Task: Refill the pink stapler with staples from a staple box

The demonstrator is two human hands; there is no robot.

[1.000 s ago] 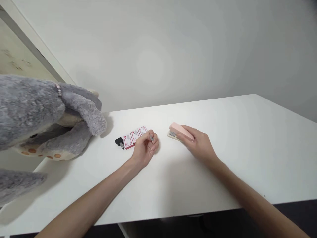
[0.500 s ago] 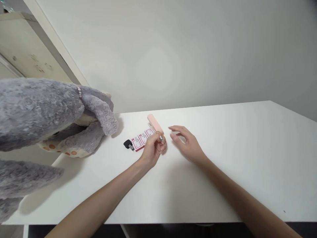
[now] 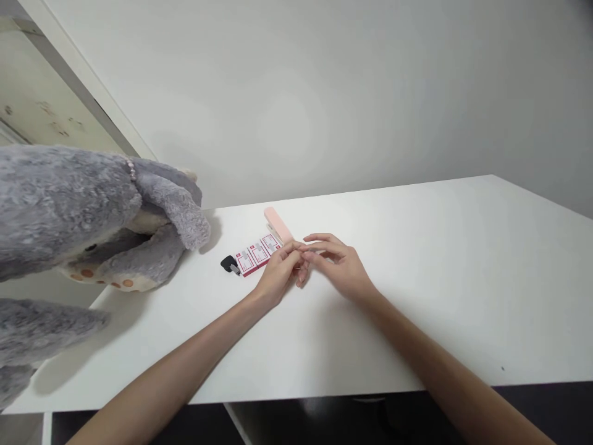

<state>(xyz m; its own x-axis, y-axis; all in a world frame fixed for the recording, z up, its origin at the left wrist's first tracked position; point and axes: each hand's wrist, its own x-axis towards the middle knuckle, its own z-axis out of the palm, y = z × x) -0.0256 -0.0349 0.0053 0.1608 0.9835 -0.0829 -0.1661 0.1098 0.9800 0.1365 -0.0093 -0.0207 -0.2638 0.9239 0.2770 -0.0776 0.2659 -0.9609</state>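
Observation:
My left hand [image 3: 278, 272] is closed in a pinch above the white table, just right of the small boxes. The small silvery piece seen in its fingers a moment ago is now mostly covered. My right hand [image 3: 340, 262] comes in from the right, thumb and fingers pinched together against the left fingertips; what lies between them is too small to make out. Just beyond the left hand is a pink stapler [image 3: 277, 224], its near end close to the fingers. Several white and magenta boxes [image 3: 258, 252] sit in a row, partly behind that hand. A black staple remover [image 3: 228, 264] touches the row's left end.
A large grey plush toy [image 3: 69, 204] takes up the left side of the table [image 3: 417, 247]. A pale wall [image 3: 301, 111] rises behind the back edge. One small dark speck [image 3: 503, 369] lies near the front right.
My right hand has moved left and its fingers have closed onto the left fingertips. The view has shifted slightly; the stapler and boxes stay in place on the table.

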